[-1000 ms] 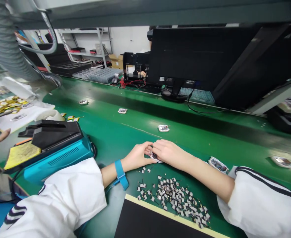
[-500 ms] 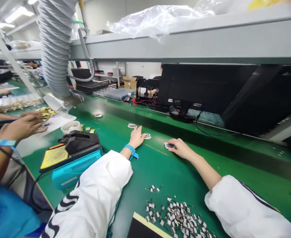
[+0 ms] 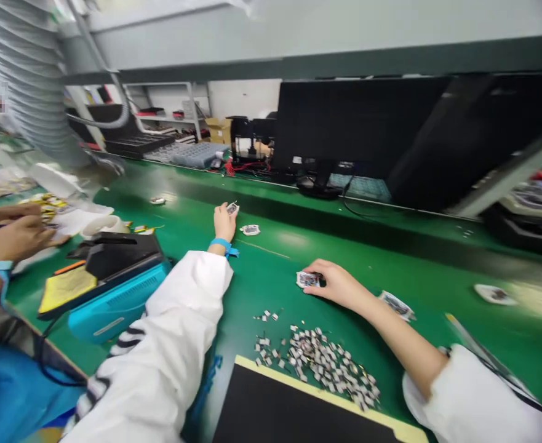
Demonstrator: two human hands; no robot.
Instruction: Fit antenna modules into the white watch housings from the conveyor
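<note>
**Hands apart, each at a small circuit board**

Nearest, at the bottom of the frame, lies a black mat with a cream edge. Just above it sits a loose heap of tiny metal-tabbed pieces. The right hand rests on the green worktop at centre, its fingers curled over a small circuit board. Well apart from it, the left hand is raised, pinching a second board at its fingertips, with a blue wrist strap around the wrist. Both boards look light, stiff and fragile, best taken by their edges. More boards lie scattered over the worktop. At the left of the frame, a teal machine with a yellow pad sits near a co-worker's hand holding a slim tool. Farther off, at upper right, stands a black monitor, and shelves stand beyond it at upper left.
</note>
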